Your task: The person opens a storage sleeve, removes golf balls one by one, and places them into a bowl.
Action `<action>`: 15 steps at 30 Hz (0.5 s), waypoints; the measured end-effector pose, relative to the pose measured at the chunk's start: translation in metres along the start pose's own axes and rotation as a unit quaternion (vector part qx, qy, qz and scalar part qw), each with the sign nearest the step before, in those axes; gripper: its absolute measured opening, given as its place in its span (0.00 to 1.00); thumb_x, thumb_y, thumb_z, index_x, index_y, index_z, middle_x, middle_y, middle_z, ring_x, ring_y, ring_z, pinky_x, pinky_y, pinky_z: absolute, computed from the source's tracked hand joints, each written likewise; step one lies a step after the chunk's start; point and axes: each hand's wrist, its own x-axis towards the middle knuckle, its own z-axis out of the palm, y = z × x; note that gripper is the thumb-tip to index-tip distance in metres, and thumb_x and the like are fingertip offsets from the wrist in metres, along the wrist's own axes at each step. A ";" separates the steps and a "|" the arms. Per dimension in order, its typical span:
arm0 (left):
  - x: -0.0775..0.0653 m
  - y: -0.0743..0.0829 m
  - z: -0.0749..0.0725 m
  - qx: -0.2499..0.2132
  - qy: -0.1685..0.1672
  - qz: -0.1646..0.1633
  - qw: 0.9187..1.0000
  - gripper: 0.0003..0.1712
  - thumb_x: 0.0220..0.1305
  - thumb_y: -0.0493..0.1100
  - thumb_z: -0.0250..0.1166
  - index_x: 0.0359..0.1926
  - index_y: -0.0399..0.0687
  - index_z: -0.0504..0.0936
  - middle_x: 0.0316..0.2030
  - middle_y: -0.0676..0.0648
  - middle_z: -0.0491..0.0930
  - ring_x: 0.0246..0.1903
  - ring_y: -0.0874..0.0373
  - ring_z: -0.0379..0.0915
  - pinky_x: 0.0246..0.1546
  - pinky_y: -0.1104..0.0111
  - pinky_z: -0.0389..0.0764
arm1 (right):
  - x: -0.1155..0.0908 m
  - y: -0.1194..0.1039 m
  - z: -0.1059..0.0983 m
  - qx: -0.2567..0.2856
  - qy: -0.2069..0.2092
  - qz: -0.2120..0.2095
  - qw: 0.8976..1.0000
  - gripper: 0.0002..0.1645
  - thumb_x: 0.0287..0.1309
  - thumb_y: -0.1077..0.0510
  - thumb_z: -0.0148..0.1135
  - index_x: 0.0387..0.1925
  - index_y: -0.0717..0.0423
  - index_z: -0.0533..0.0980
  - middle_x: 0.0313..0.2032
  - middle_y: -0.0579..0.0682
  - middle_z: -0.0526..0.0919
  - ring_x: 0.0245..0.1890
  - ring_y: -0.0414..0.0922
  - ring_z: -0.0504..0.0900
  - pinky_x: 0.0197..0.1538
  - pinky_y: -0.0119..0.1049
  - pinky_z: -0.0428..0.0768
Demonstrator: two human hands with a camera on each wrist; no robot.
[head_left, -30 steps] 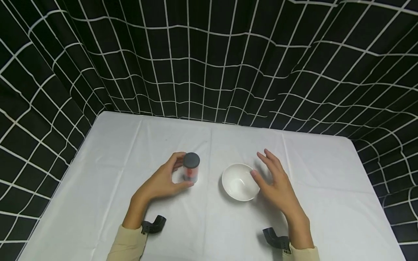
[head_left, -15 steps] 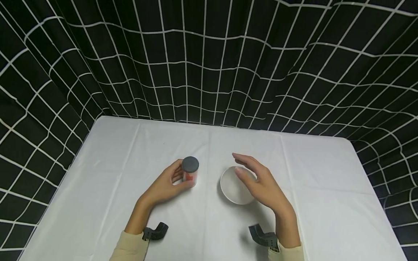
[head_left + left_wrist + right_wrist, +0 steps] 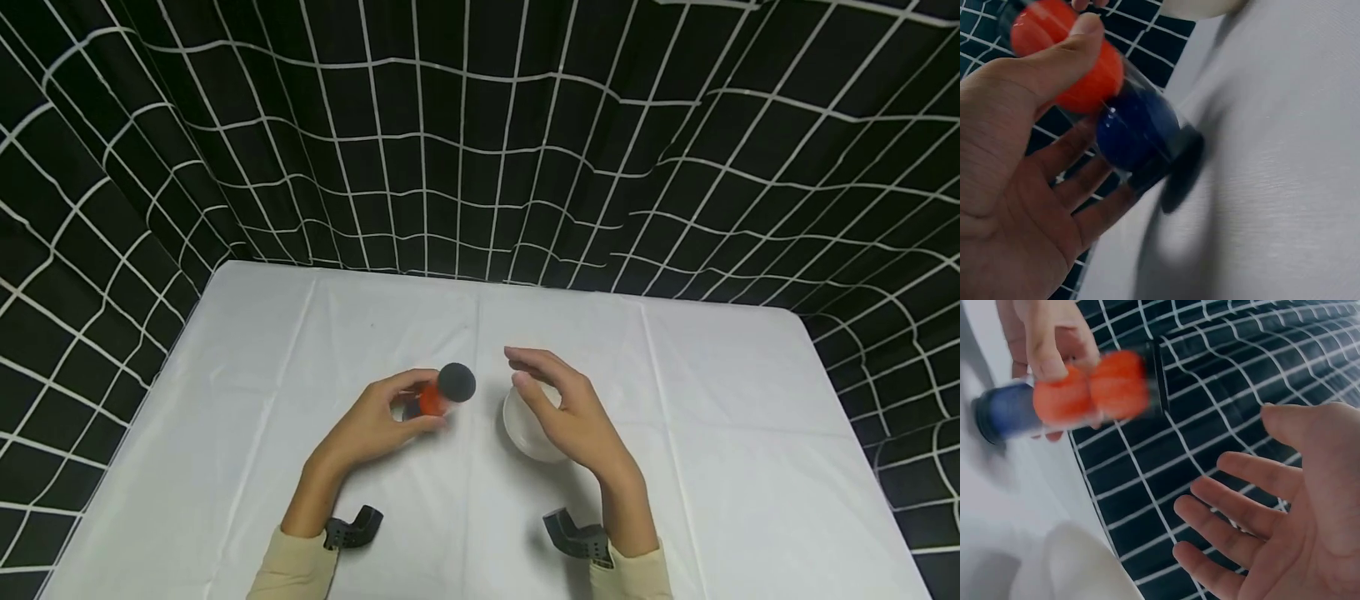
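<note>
A clear tube with dark caps leans to the right in my left hand, its lid toward the bowl. My left thumb and fingers grip it round the side. Two orange balls and a dark blue ball show inside the tube, blue at the lower end. In the left wrist view, the lower cap hangs close over the cloth. My right hand holds nothing, its fingers relaxed and apart from the thumb. It hovers above a white bowl, hiding the bowl's right part.
A white cloth covers the table, with creases running across it. Black curtains with a white grid stand behind the table and at both sides. A black wrist camera mount sticks out from my left wrist, another from my right.
The tube has gone from upright to tilted, its lid swinging right, and my left hand has lifted it. My right hand has moved left across the bowl.
</note>
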 end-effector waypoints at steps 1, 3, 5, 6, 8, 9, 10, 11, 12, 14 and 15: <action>-0.001 0.002 -0.001 0.016 0.004 0.000 1.000 0.30 0.59 0.45 0.82 0.62 0.64 0.83 0.57 0.56 0.86 0.59 0.57 0.82 0.67 0.54 0.81 | 0.001 -0.001 0.002 -0.002 -0.003 -0.003 1.000 0.22 0.78 0.51 0.59 0.68 0.50 0.78 0.66 0.46 0.83 0.66 0.47 0.83 0.73 0.48 0.78; -0.003 0.006 -0.002 0.049 0.009 0.003 0.999 0.31 0.58 0.48 0.82 0.62 0.66 0.84 0.59 0.56 0.85 0.58 0.56 0.81 0.66 0.52 0.81 | 0.001 -0.003 0.006 0.001 -0.009 -0.007 1.000 0.23 0.77 0.52 0.62 0.68 0.50 0.78 0.66 0.47 0.83 0.66 0.47 0.83 0.72 0.46 0.79; -0.004 0.010 -0.002 0.084 0.010 0.005 0.996 0.31 0.58 0.51 0.81 0.63 0.69 0.83 0.61 0.58 0.84 0.60 0.57 0.80 0.67 0.52 0.79 | 0.002 -0.003 0.007 0.002 -0.012 -0.016 1.000 0.23 0.75 0.53 0.64 0.68 0.50 0.78 0.65 0.48 0.83 0.65 0.48 0.84 0.69 0.44 0.82; -0.004 0.012 -0.002 0.100 0.011 0.007 0.995 0.31 0.59 0.53 0.81 0.64 0.70 0.83 0.61 0.58 0.84 0.60 0.57 0.80 0.68 0.51 0.78 | 0.002 -0.004 0.008 0.004 -0.011 -0.021 1.000 0.24 0.74 0.55 0.65 0.68 0.51 0.78 0.64 0.49 0.84 0.64 0.48 0.84 0.68 0.44 0.83; -0.005 0.015 -0.001 0.130 0.012 0.008 0.991 0.32 0.59 0.55 0.80 0.65 0.71 0.82 0.61 0.59 0.84 0.61 0.57 0.80 0.68 0.51 0.78 | 0.001 -0.004 0.009 0.012 -0.009 -0.027 1.000 0.25 0.71 0.58 0.68 0.67 0.52 0.78 0.62 0.49 0.84 0.62 0.48 0.85 0.64 0.42 0.85; -0.006 0.017 -0.001 0.144 0.013 0.010 0.989 0.32 0.59 0.56 0.80 0.65 0.71 0.82 0.60 0.59 0.84 0.61 0.58 0.80 0.68 0.52 0.78 | 0.000 -0.003 0.011 0.012 -0.007 -0.031 0.999 0.26 0.70 0.59 0.69 0.67 0.52 0.78 0.61 0.50 0.84 0.61 0.49 0.86 0.63 0.42 0.86; -0.006 0.018 -0.002 0.159 0.016 0.013 0.987 0.32 0.59 0.56 0.80 0.65 0.71 0.82 0.60 0.59 0.84 0.61 0.57 0.80 0.67 0.52 0.78 | 0.000 -0.003 0.012 0.012 -0.005 -0.035 0.999 0.27 0.69 0.60 0.70 0.67 0.52 0.78 0.60 0.50 0.84 0.60 0.49 0.86 0.62 0.42 0.87; -0.007 0.020 -0.003 0.173 0.021 0.017 0.985 0.33 0.59 0.56 0.80 0.65 0.70 0.82 0.59 0.58 0.85 0.61 0.57 0.80 0.67 0.52 0.79 | 0.000 -0.003 0.014 0.013 -0.005 -0.039 0.999 0.28 0.68 0.60 0.71 0.67 0.52 0.78 0.60 0.50 0.84 0.60 0.50 0.86 0.61 0.42 0.87; -0.008 0.022 -0.004 0.188 0.025 0.021 0.982 0.33 0.59 0.56 0.80 0.65 0.69 0.83 0.59 0.58 0.85 0.60 0.57 0.80 0.66 0.52 0.79 | 0.001 -0.003 0.016 0.014 -0.005 -0.039 0.999 0.29 0.67 0.60 0.72 0.67 0.52 0.78 0.60 0.50 0.84 0.59 0.50 0.86 0.60 0.41 0.88; -0.010 0.026 -0.009 0.217 0.035 0.029 0.975 0.32 0.58 0.56 0.81 0.65 0.68 0.84 0.57 0.57 0.85 0.60 0.56 0.80 0.65 0.53 0.80 | 0.002 -0.004 0.020 0.017 -0.007 -0.044 0.999 0.30 0.65 0.59 0.74 0.67 0.52 0.78 0.60 0.50 0.84 0.58 0.52 0.86 0.58 0.40 0.89; -0.010 0.027 -0.011 0.231 0.041 0.034 0.972 0.32 0.58 0.56 0.80 0.65 0.67 0.84 0.57 0.56 0.85 0.59 0.56 0.81 0.65 0.53 0.81 | 0.004 -0.005 0.022 0.018 -0.009 -0.047 0.999 0.30 0.64 0.58 0.75 0.66 0.52 0.78 0.59 0.51 0.85 0.58 0.53 0.87 0.57 0.40 0.89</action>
